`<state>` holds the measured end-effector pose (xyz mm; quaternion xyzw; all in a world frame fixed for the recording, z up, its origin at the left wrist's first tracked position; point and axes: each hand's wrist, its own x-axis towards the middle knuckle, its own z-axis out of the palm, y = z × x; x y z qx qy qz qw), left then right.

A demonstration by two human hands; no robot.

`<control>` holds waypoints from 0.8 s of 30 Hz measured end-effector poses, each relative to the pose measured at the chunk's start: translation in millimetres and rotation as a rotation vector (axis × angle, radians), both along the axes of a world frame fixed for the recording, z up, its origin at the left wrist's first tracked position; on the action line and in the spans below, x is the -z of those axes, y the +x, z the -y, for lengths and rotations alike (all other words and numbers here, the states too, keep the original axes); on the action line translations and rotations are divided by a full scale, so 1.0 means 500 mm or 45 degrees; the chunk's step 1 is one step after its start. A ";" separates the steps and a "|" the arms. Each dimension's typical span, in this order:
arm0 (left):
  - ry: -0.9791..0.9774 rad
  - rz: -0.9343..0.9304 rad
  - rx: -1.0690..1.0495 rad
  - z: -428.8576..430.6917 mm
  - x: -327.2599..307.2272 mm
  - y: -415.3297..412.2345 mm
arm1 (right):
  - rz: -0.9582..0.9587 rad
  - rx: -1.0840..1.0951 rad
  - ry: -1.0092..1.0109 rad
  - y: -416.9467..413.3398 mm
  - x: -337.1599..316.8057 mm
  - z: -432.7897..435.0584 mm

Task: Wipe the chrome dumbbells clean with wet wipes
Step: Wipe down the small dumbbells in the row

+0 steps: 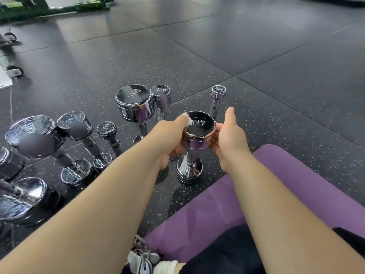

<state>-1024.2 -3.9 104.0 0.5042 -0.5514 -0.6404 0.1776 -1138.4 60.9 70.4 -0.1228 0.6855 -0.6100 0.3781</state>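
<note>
I see the left hand (169, 135) pinching a white wet wipe (188, 120) against the top face of the 4KG dumbbell (202, 124). The right hand (230, 135) curls round that same upper head, thumb raised. The dumbbell stands upright on the speckled floor (256, 46), just beside the purple mat (296, 184). Behind it stand the 5KG dumbbell (134, 101), 3KG dumbbell (161, 95) and 1KG dumbbell (218, 91).
</note>
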 end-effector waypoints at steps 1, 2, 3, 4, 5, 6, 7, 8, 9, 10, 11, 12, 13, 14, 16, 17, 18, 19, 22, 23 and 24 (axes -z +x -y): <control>0.037 0.019 0.049 0.005 -0.004 -0.001 | -0.003 -0.002 0.001 0.000 0.002 0.001; 0.068 0.045 0.106 0.011 -0.007 -0.002 | -0.001 0.002 0.009 -0.003 0.006 0.003; 0.094 0.078 0.170 0.019 -0.006 0.000 | 0.001 0.018 0.022 -0.005 0.008 0.005; 0.113 0.108 0.225 0.024 -0.006 0.003 | -0.001 0.034 0.032 -0.005 0.009 0.004; 0.136 0.103 0.267 0.031 -0.004 0.003 | -0.009 0.035 0.041 -0.006 0.009 0.003; 0.166 0.048 0.277 0.040 0.000 0.001 | -0.015 0.026 0.043 -0.006 0.010 0.001; 0.202 -0.048 0.237 0.045 0.001 0.000 | -0.018 0.018 0.031 -0.007 0.007 0.000; 0.234 -0.162 0.162 0.048 0.002 0.000 | -0.015 0.014 0.016 -0.012 0.007 0.003; 0.256 -0.259 0.093 0.051 0.004 0.001 | -0.002 0.005 -0.002 -0.013 0.008 0.003; 0.276 -0.316 0.071 0.053 0.007 0.004 | 0.005 -0.013 -0.017 -0.013 0.009 0.002; 0.293 -0.319 0.099 0.053 0.009 0.008 | 0.004 -0.030 -0.026 -0.011 0.006 0.001; 0.309 -0.271 0.151 0.052 0.010 0.012 | 0.000 -0.036 -0.023 -0.010 0.006 0.004; 0.313 -0.190 0.210 0.049 0.010 0.019 | -0.001 -0.037 -0.015 -0.009 0.008 0.005; 0.313 -0.103 0.271 0.045 0.007 0.026 | -0.003 -0.034 0.003 -0.008 0.008 0.006; 0.329 0.032 0.373 0.032 0.004 0.042 | -0.012 -0.028 0.032 -0.004 0.005 0.003; 0.340 0.050 0.402 0.026 -0.001 0.047 | -0.015 -0.031 0.022 -0.004 0.003 0.001; 0.349 0.042 0.394 0.021 -0.005 0.051 | -0.012 -0.036 -0.005 -0.003 -0.001 -0.002; 0.342 0.022 0.362 0.017 -0.010 0.053 | -0.003 -0.041 -0.036 0.000 -0.008 -0.007; 0.270 -0.039 0.238 0.012 -0.019 0.031 | 0.012 -0.015 -0.045 0.004 -0.014 -0.011; 0.223 -0.044 0.216 0.012 -0.023 0.019 | 0.015 -0.014 -0.033 0.007 -0.013 -0.013; 0.146 -0.030 0.202 0.014 -0.027 0.004 | 0.010 -0.013 -0.026 0.008 -0.011 -0.012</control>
